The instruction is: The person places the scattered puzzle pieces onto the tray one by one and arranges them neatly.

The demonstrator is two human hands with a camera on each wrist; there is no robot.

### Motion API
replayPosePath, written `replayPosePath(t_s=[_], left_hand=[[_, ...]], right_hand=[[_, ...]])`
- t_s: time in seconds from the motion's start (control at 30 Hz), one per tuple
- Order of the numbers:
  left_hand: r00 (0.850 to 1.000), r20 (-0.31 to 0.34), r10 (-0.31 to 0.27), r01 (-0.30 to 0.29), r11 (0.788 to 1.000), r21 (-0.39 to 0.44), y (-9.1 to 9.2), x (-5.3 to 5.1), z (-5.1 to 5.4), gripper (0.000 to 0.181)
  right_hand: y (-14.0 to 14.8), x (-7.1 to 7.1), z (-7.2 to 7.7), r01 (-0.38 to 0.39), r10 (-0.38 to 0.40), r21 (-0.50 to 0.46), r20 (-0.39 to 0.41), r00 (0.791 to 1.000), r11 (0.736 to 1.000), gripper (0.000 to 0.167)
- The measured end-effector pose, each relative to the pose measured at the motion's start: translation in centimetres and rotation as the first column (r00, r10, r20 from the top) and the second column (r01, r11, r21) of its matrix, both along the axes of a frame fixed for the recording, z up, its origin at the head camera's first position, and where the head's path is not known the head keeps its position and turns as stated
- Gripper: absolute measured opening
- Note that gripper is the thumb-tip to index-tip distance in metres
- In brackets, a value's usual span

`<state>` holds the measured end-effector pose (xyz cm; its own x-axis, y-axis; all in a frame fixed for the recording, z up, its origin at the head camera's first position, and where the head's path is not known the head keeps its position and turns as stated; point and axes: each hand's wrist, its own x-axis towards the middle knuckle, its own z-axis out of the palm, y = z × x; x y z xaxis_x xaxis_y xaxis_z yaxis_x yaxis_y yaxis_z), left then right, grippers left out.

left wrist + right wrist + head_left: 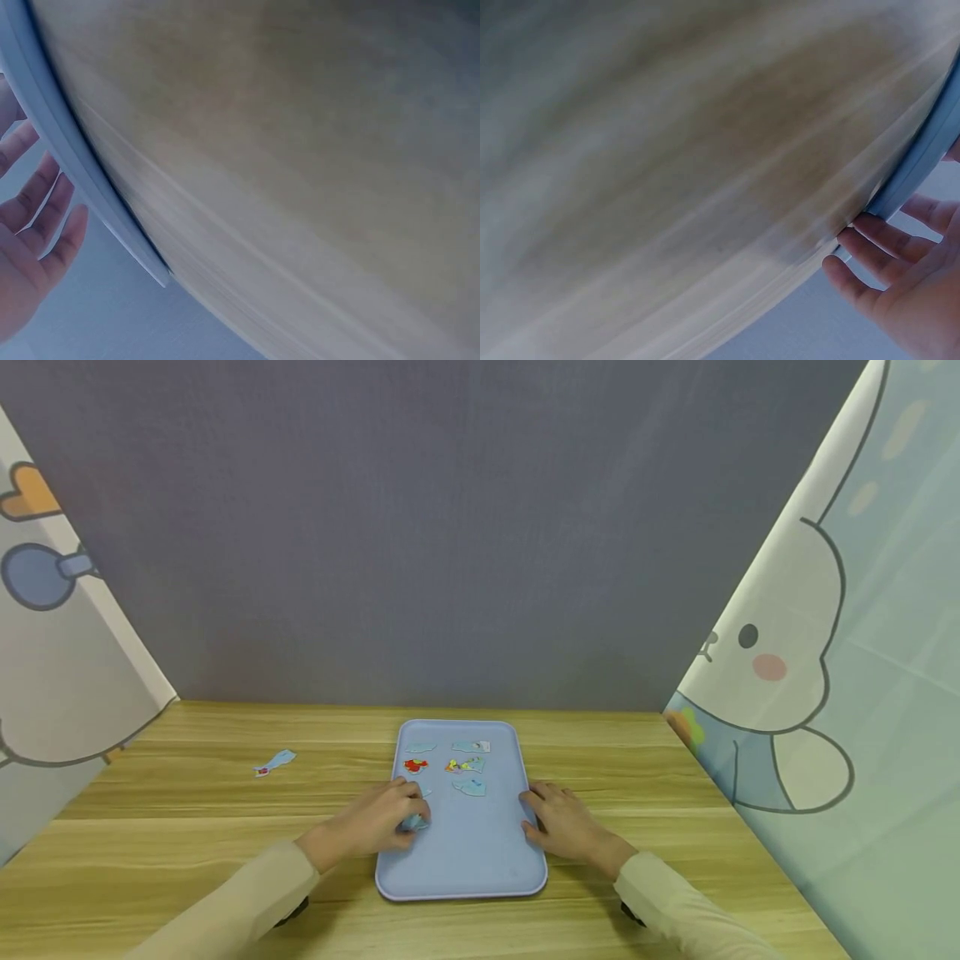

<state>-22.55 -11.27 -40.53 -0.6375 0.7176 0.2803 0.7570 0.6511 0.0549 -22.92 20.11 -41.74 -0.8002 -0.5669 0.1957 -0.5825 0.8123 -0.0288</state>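
A pale blue tray lies on the wooden table. Over its left side, my left hand has its fingers bent around a light blue puzzle piece, partly hidden by the hand. At the opposite rim, my right hand rests with relaxed fingers touching the edge; the right wrist view shows its fingertips at the rim. Farther up the tray are a red piece, a multicoloured piece and several light blue pieces. One piece near the left fingers is half covered.
A narrow blue piece with a red patch lies on the table left of the tray. A grey panel stands behind the table, with cartoon-printed sheets on both sides.
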Motion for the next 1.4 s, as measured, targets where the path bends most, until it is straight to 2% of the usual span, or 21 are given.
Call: replayPosePath(t_s=[0.37, 0.63, 0.87, 1.13, 1.27, 1.4], left_hand=[[0.998, 0.057, 0.014, -0.014, 1.0, -0.005, 0.2, -0.1, 0.2, 0.017], [0.999, 0.048, 0.003, -0.003, 1.0, -0.01, 0.1, 0.0, 0.3, 0.02], [0.999, 0.032, -0.007, 0.007, 1.0, 0.002, -0.5, -0.3, 0.7, 0.022], [0.997, 0.024, 0.069, -0.07, 0.995, 0.068, -2.4, -0.8, 1.1, 0.022], [0.996, 0.0, 0.088, -0.087, 0.991, 0.106, -3.5, -1.2, 1.1, 0.022], [0.993, 0.003, 0.119, -0.118, 0.984, 0.131, -4.5, -1.5, 1.1, 0.022]], right_hand=[[0.0, 0.0, 0.0, -0.007, 0.007, 0.002, -0.013, 1.0, 1.0, 0.04], [0.0, 0.1, 0.1, -0.011, 0.011, -0.001, -0.009, 1.0, 1.0, 0.04], [0.0, 0.2, 0.1, -0.004, 0.004, -0.007, 0.007, 1.0, 1.0, 0.04], [0.0, 0.1, 0.0, 0.001, -0.001, -0.008, 0.009, 1.0, 1.0, 0.04], [0.0, 0.1, 0.1, -0.001, 0.001, -0.012, 0.009, 1.0, 1.0, 0.041], [0.0, 0.1, 0.1, -0.005, 0.005, -0.018, 0.008, 1.0, 1.0, 0.041]])
